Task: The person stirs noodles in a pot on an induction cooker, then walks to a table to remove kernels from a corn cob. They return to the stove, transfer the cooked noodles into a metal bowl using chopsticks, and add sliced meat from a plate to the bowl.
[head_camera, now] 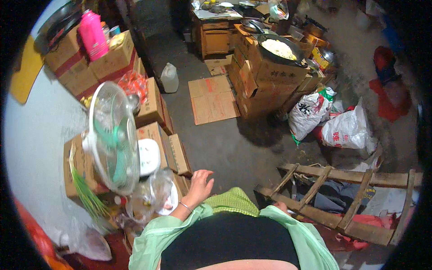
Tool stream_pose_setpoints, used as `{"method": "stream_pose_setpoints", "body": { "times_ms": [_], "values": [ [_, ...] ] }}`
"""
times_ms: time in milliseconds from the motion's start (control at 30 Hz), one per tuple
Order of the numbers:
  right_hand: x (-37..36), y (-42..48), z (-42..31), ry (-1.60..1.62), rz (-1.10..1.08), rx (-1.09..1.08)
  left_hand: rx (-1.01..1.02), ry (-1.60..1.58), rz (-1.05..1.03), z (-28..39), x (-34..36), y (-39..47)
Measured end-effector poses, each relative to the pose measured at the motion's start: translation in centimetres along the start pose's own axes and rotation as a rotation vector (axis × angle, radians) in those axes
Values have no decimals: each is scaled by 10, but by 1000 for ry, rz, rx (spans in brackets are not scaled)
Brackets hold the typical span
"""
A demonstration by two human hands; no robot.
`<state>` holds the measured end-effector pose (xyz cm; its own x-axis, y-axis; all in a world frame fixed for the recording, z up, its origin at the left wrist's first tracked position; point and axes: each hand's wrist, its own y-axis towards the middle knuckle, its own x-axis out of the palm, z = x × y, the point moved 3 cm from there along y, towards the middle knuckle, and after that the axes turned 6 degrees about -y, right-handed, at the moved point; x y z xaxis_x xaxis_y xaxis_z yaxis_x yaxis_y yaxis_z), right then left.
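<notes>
My left hand (201, 185), with a bangle at its wrist, hangs over the floor with its fingers loosely apart and nothing in them. Beside it stand cardboard boxes (179, 153), and a white dish (172, 199) lies to its left next to crumpled clear plastic bags (157, 185). My right hand (281, 206) shows only in part past the green sleeve, close to the rail of a wooden ladder (312, 212); whether it grips anything is hidden. Yellow-green checked cloth (233, 200) is below my waist, between the hands.
A fan (116, 141) and spring onions (84, 187) are at left, near a pink thermos (93, 35). Flattened cardboard (214, 101) lies on the floor by a plastic jug (169, 78). A wok of pale food (280, 49) tops stacked boxes; filled sacks (310, 113) stand at right.
</notes>
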<state>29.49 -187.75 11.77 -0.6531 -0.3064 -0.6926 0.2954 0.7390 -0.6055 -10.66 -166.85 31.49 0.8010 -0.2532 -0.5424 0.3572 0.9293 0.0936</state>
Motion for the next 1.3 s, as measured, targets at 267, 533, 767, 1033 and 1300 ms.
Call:
{"method": "stream_pose_setpoints", "body": {
  "times_ms": [267,533,767,1033,1300],
  "values": [
    [-22,157,-42,6,-52,237,-12,4,-14,-66,-6,207],
    [-154,474,-286,-200,162,-287,-173,61,81,-97,-78,408],
    [-270,652,-613,77,164,-532,-232,53,141,-171,-118,562],
    [-323,699,-738,321,141,-445,-216,19,49,-270,-194,767],
    [-410,745,-735,637,415,-210,117,53,-196,-292,-207,983]
  ]
}}
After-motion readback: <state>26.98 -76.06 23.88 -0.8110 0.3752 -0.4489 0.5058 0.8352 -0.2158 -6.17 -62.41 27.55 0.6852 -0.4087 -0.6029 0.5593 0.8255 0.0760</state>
